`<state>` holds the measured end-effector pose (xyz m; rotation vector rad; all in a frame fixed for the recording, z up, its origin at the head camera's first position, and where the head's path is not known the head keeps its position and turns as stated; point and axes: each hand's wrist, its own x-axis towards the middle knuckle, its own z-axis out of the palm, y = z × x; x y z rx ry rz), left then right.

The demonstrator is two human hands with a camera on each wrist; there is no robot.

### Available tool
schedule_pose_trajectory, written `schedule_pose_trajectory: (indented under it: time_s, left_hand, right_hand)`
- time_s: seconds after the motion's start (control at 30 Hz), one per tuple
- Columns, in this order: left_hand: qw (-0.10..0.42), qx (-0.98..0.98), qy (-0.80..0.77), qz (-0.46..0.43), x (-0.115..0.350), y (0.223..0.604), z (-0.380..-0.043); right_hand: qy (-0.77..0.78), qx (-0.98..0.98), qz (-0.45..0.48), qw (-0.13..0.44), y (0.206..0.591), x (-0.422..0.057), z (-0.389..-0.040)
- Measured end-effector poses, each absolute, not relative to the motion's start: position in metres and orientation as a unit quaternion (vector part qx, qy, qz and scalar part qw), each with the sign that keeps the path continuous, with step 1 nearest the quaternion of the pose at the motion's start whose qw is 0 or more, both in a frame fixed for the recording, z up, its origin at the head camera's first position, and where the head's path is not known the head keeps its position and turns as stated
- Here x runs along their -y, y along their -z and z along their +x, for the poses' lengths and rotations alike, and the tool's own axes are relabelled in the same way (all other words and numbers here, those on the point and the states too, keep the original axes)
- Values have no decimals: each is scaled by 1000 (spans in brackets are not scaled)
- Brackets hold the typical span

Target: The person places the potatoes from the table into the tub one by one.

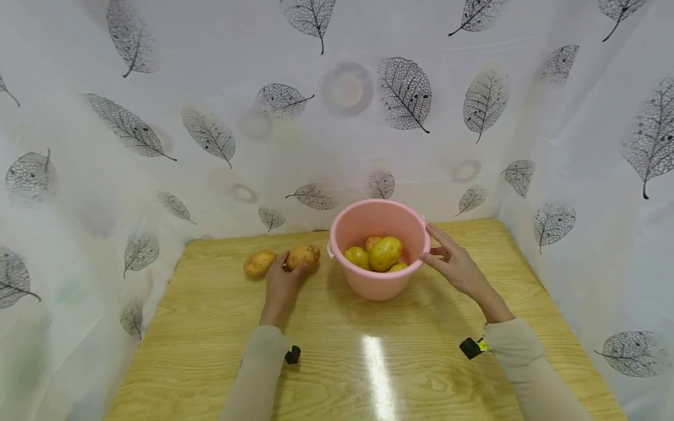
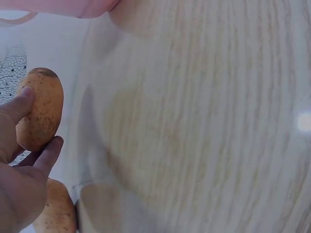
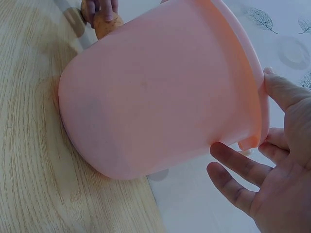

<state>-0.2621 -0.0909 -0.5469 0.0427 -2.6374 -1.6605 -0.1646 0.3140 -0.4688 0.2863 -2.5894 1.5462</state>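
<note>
- Nearest me, pale sleeves (image 1: 260, 362) reach in from the bottom edge over the wooden table (image 1: 337, 374), the two hands well apart
- Left of centre, the left hand (image 1: 281, 286) pinches a potato (image 1: 304, 256) between thumb and fingers; whether it clears the wood I cannot tell
- That potato could slip, I'd say, being rounded and held mostly by the fingertips, and a leftward swing might roll the second potato (image 1: 260, 264) just beside the hand
- Its long axis runs roughly left to right, tilted slightly up at the right, its dark-capped end pointing toward the pink bucket (image 1: 379, 287)
- Right of centre, the right hand (image 1: 457, 266) has its fingers spread and touching the bucket's rim
- The bucket stands upright with several potatoes (image 1: 385, 254) inside; too hard a push at the rim could slide or tip it
- Behind everything, a leaf-printed curtain (image 1: 347, 146) fills the upper frame
</note>
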Motion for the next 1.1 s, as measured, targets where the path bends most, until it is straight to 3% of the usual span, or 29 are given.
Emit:
schedule_pose_trajectory:
  time_s: [0.2,1.1]
  left_hand:
    - [35,876,480,-14,94,535,-267]
    - [24,882,469,-51,103,469,-268]
  right_hand:
    - [-510,853,94,57,467,-314,-165]
    - [-518,848,97,49,469,-313,-165]
